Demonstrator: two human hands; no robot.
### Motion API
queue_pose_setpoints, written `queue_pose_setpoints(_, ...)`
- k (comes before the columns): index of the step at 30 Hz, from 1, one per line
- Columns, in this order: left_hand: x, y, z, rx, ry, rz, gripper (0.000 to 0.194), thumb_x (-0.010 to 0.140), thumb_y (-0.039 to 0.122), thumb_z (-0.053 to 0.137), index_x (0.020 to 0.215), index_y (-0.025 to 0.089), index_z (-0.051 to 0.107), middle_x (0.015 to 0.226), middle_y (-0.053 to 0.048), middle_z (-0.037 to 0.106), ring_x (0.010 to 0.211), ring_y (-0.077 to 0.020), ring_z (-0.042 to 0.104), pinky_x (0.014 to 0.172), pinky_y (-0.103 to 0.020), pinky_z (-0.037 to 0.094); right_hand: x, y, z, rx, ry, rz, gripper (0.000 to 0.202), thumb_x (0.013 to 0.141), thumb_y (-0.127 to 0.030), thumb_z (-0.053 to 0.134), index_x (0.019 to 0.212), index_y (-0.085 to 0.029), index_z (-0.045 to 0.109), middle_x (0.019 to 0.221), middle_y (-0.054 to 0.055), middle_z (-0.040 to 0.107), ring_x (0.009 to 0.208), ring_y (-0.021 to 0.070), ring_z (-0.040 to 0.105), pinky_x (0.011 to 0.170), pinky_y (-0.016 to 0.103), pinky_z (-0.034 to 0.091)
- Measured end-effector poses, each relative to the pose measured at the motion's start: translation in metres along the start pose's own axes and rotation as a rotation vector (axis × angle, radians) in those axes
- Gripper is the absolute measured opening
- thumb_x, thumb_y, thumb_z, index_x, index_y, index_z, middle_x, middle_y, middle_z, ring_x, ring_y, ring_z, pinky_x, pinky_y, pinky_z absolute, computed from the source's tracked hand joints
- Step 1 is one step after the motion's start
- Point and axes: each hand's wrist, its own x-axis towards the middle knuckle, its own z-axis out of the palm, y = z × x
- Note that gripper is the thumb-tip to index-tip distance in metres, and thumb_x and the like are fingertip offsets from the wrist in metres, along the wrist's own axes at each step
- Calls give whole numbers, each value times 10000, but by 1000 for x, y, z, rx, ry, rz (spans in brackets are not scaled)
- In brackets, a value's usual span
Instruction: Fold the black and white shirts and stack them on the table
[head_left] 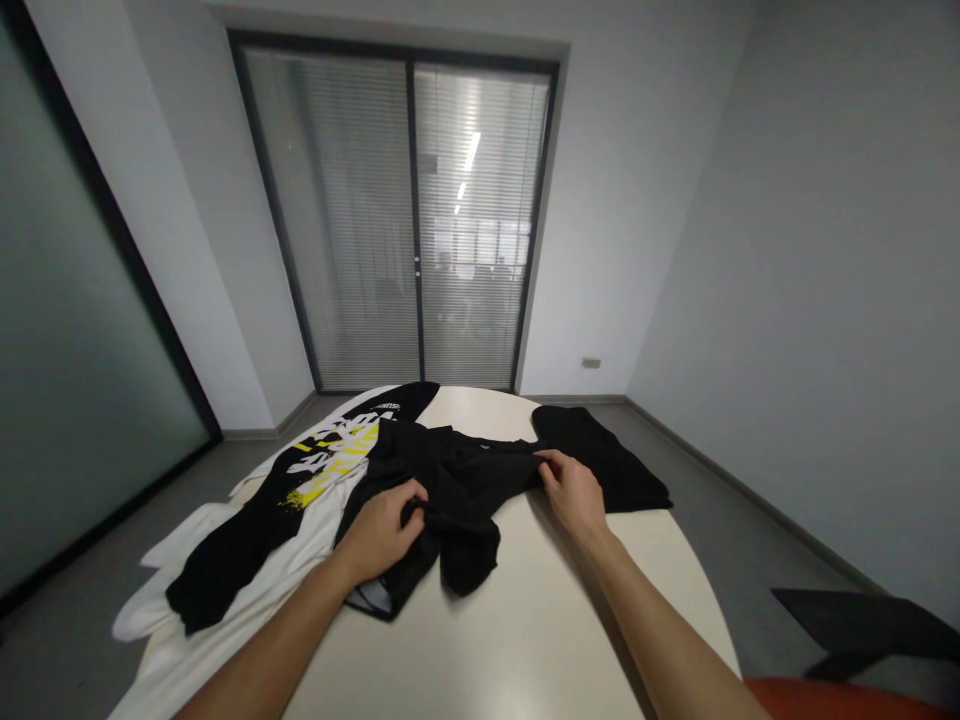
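A crumpled black garment (457, 490) is spread across the middle of the table, its exact kind unclear from the way it is bunched. My left hand (390, 525) pinches its fabric on the left part, fingers curled in. At the garment's upper right end, my right hand (574, 490) grips the edge between thumb and fingers, slightly raised over the tabletop. A loose flap hangs down between the hands, and a greyish patch shows at the lower left. Under my fingertips, the gripped cloth is partly hidden.
A folded black cloth item (600, 455) lies at the right rim of the pale rounded table (495, 650). Along the left lie white clothing (281, 580) and a black piece with white and yellow print (255, 545). A red and black chair (862, 640) stands at lower right.
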Motion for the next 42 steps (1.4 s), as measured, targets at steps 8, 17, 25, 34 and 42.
queue_pose_setpoints(8, 14, -66, -15, -230, 593, -356, 301, 759, 250, 459, 1023, 182, 588, 1010, -81, 673, 980, -249, 632, 922, -400, 495, 9, 31, 4, 179, 17, 94, 421, 912, -269, 452, 1320, -228, 550, 1157, 86, 680, 1061, 220, 643, 944, 368, 479)
queue_pose_setpoints(17, 1, -2, -22, 213, 115, 297, 527, 770, 78, 455, 1194, 314, 661, 1267, -9, 633, 1228, -236, 516, 1153, -490, 295, -6, 0, 7, 70, -227, -400, 166, 860, -253, 604, 991, -237, 705, 1547, 71, 343, 1470, 309, 185, 1161, 543, 266)
queue_pose_setpoints(25, -3, 9, -9, 165, -337, 204, 464, 679, 79, 495, 1043, 269, 712, 992, -25, 699, 1016, -216, 614, 1066, -411, 385, 2, 7, 3, 336, -118, -132, 407, 989, -406, 335, 1138, -200, 652, 1241, 105, 643, 1252, 243, 526, 1091, 407, 374)
queue_pose_setpoints(34, -11, 41, -27, -387, -785, 34, 381, 917, 493, 508, 998, 223, 764, 973, -12, 764, 922, -210, 673, 845, -276, 492, 5, 8, -14, 187, -71, -33, 505, 968, -431, 311, 640, -217, 630, 928, 64, 735, 970, 250, 644, 848, 341, 458)
queue_pose_setpoints(42, -6, 36, -21, -368, -539, -22, 445, 903, 536, 558, 1233, 264, 680, 1313, -72, 651, 1190, -252, 605, 1028, -390, 450, -1, -19, -34, 107, -244, -312, 310, 916, -468, 530, 976, -242, 734, 997, 61, 738, 938, 232, 664, 884, 363, 477)
